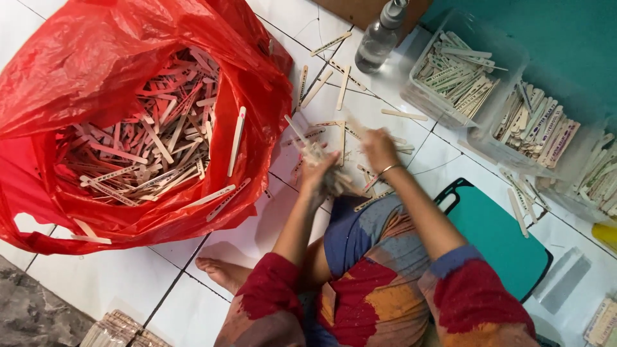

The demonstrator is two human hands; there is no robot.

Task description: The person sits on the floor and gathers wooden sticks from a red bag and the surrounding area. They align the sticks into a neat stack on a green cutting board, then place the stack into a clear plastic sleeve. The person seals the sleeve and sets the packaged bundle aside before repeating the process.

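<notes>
White glossy floor tiles (257,238) with dark grout, person seated on them, bare foot out to the left. Left hand (318,173) is curled closed around a bundle of flat pale wooden ice-cream sticks (329,183), motion-blurred; bundle's long axis looks roughly upright in frame, running from near the lap up toward the loose sticks, exact stick count can't be told. Right hand (379,149), thin bangle on wrist, hovers just beside the left over scattered wooden sticks on the tiles (340,83); blurred, fingers seem bent, whether it pinches a stick can't be told. Scattered sticks point every which way, many roughly vertical or diagonal. Big crumpled red plastic bag (83,77) sits to the left, mouth open, heaped with more sticks lying in all directions, a few leaning on its rim. Clear plastic bottle (380,35) lies at top centre. Clear plastic tubs (508,67) at upper right hold sorted sticks, laid mostly parallel on a diagonal. Teal plastic board with a handle slot (495,238) lies just right of the person's knee.
</notes>
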